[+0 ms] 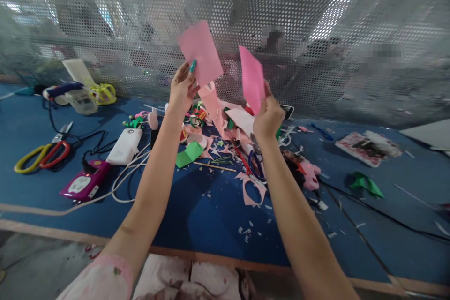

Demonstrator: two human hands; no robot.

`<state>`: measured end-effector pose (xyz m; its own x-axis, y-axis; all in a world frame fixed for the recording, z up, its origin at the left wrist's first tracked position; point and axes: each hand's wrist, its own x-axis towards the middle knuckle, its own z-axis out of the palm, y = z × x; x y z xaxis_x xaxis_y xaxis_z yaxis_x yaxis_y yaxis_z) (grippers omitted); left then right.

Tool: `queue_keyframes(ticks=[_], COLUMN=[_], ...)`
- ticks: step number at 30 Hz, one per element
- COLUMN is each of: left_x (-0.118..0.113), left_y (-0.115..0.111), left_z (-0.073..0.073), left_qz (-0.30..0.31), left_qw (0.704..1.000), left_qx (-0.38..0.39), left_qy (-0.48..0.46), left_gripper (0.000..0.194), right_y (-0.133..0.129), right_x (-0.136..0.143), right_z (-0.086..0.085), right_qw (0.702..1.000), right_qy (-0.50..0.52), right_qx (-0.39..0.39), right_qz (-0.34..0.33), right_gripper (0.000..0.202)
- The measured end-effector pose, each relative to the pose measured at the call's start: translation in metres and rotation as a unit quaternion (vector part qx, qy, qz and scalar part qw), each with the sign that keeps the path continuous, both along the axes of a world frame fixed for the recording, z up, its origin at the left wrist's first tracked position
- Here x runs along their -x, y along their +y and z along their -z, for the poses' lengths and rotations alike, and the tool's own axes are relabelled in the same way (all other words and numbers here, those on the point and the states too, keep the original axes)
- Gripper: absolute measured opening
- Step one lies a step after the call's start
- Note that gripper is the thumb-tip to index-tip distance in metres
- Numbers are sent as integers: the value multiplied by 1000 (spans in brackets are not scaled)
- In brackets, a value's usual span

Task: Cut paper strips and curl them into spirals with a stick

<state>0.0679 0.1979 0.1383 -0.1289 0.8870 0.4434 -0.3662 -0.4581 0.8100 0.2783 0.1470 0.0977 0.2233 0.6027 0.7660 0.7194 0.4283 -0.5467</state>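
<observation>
Raised above the far side of the table, my left hand [184, 83] is closed on a light pink sheet of paper [202, 54], its thumb with a teal nail lying over the lower edge. To its right my right hand [269, 112] grips a brighter pink sheet of paper [251, 77], held tilted and seen partly edge-on. The two sheets are apart. Below them lies a heap of pink paper scraps [213, 108], with a folded green paper [190, 153] and a pink cut-out with a round hole [251, 190] in front.
On the left lie yellow-and-red scissors [42, 155], a purple power strip [86, 180], a white power bank [124, 146] and a glue gun [65, 89] with cables. A perforated metal screen [140, 33] stands behind the blue table [211, 220]. Green fabric or paper [365, 183] lies right.
</observation>
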Motion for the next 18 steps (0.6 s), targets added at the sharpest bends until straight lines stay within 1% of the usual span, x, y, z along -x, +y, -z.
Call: queue_keyframes(ticks=[2,4,5,6,7,8,9,11,12,13,14,16,18], left_x=[-3,-5,-6,-7,-7,-7,-6,-5,-5,-4,-3,-1,3], left_y=[-1,1,2,4,5,6,6,4,3,0,-3,-10,-16], left_z=[2,6,9,12,14,16,17,17,16,14,11,5,-1], left_qz=[34,66,83,98,111,119,124,128,131,135,141,157,175], left_qw=[999,998,996,995,993,991,990,990,989,988,986,972,941], left_qx=[-2,1,10,23,38,51,60,64,62,61,59,58,62], left_qy=[-10,-19,-24,-25,-25,-24,-20,-4,12,37,71,166,283], left_gripper=[42,42,41,41,40,40,40,40,39,38,36,30,25], right_y=[4,9,11,13,13,12,11,8,7,7,7,12,19], right_x=[1,3,5,6,8,11,14,19,21,22,22,19,11], right_z=[4,10,13,16,18,18,18,15,12,9,7,5,6], right_qw=[993,973,954,944,931,910,883,804,773,752,738,729,732], right_qy=[-42,-69,-52,-38,2,67,141,288,344,392,434,505,548], right_qx=[60,128,179,203,225,245,254,255,241,224,204,165,135], right_qz=[-91,-177,-234,-256,-287,-328,-369,-453,-475,-481,-474,-432,-382], right_gripper=[40,39,41,46,51,55,57,55,49,40,31,20,19])
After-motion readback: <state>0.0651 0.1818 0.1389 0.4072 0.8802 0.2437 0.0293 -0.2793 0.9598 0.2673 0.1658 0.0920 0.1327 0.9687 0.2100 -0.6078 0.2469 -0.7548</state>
